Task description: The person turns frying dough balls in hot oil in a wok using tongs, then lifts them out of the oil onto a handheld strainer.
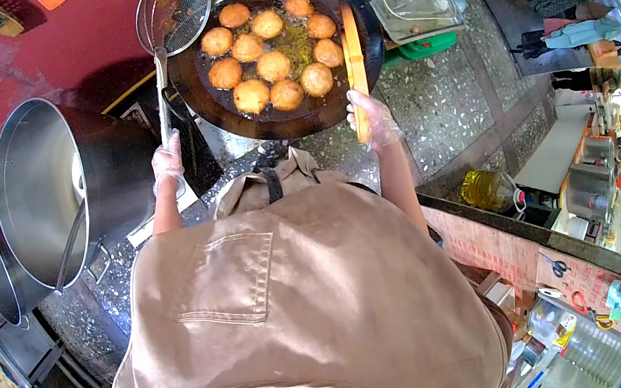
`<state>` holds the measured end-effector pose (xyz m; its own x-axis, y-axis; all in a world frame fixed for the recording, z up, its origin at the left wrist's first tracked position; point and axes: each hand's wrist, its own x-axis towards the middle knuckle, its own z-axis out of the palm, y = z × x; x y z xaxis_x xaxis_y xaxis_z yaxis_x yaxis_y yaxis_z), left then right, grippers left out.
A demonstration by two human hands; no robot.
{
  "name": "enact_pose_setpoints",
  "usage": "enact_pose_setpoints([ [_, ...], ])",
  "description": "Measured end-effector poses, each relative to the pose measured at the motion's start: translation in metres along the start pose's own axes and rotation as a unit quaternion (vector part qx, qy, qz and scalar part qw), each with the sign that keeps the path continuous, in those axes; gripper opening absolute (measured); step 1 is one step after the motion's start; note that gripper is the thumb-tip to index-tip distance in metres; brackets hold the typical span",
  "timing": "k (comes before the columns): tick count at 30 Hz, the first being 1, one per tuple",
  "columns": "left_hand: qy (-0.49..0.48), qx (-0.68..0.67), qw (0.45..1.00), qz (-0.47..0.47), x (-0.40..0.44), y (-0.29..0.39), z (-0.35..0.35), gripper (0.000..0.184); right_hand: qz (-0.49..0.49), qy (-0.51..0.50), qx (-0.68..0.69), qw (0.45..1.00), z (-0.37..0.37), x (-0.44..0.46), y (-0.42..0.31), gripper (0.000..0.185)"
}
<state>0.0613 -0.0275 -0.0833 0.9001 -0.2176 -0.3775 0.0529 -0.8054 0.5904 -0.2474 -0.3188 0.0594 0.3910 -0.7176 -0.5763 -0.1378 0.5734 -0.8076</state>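
Note:
A dark wok (289, 121) of oil holds several round golden-brown fried pieces (274, 66). My left hand (168, 166), in a clear glove, is closed around the handle of a round mesh strainer (173, 10), whose basket overlaps the wok's upper left rim. Also gloved, my right hand (374, 118) grips long wooden tongs (355, 61) near their lower end. The tongs lie over the right part of the wok, beside the fried pieces; whether their tips touch the oil, I cannot tell.
Left of the wok stands a large metal pot (36, 192). A wire-rack tray (410, 2) sits at the wok's right, with a green basin (427, 46) partly under it. An oil jug (486, 189) and scissors (554, 265) are farther right.

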Motion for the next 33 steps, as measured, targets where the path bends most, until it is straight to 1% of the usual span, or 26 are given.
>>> enact_pose_setpoints([
  [8, -0.037, -0.039, 0.998, -0.019, -0.010, 0.011, -0.008, 0.067, -0.014, 0.003, -0.013, 1.000, 0.000, 0.003, 0.004, 0.029],
  [10, -0.012, -0.013, 1.000, 0.011, -0.004, 0.004, -0.003, 0.069, -0.019, -0.002, -0.047, 0.999, 0.000, 0.004, 0.004, 0.032],
  [11, -0.012, -0.013, 1.000, 0.011, -0.001, 0.000, -0.001, 0.069, -0.019, -0.002, -0.047, 0.999, 0.000, 0.006, 0.006, 0.032],
  [13, -0.005, 0.013, 1.000, 0.017, -0.005, 0.005, -0.004, 0.071, -0.048, 0.033, -0.115, 0.992, 0.001, 0.007, 0.008, 0.037],
  [14, -0.005, 0.013, 1.000, 0.017, -0.007, 0.008, -0.006, 0.071, -0.048, 0.033, -0.115, 0.992, 0.001, 0.007, 0.009, 0.037],
  [16, -0.029, 0.010, 1.000, 0.000, -0.013, 0.015, -0.011, 0.076, -0.073, 0.033, -0.105, 0.991, 0.003, 0.006, 0.010, 0.031],
  [26, -0.034, 0.000, 0.999, -0.006, -0.011, 0.012, -0.008, 0.076, -0.072, 0.033, -0.086, 0.993, 0.008, 0.002, 0.004, 0.034],
  [28, -0.012, 0.008, 1.000, 0.013, -0.008, 0.009, -0.005, 0.076, -0.073, 0.036, -0.085, 0.993, 0.006, 0.005, 0.007, 0.034],
  [31, -0.031, -0.001, 1.000, 0.001, -0.015, 0.018, -0.011, 0.076, -0.064, 0.043, -0.104, 0.992, 0.004, 0.007, 0.008, 0.035],
  [33, -0.028, 0.001, 1.000, 0.006, -0.014, 0.016, -0.011, 0.076, -0.067, 0.040, -0.094, 0.993, 0.004, 0.006, 0.008, 0.034],
])
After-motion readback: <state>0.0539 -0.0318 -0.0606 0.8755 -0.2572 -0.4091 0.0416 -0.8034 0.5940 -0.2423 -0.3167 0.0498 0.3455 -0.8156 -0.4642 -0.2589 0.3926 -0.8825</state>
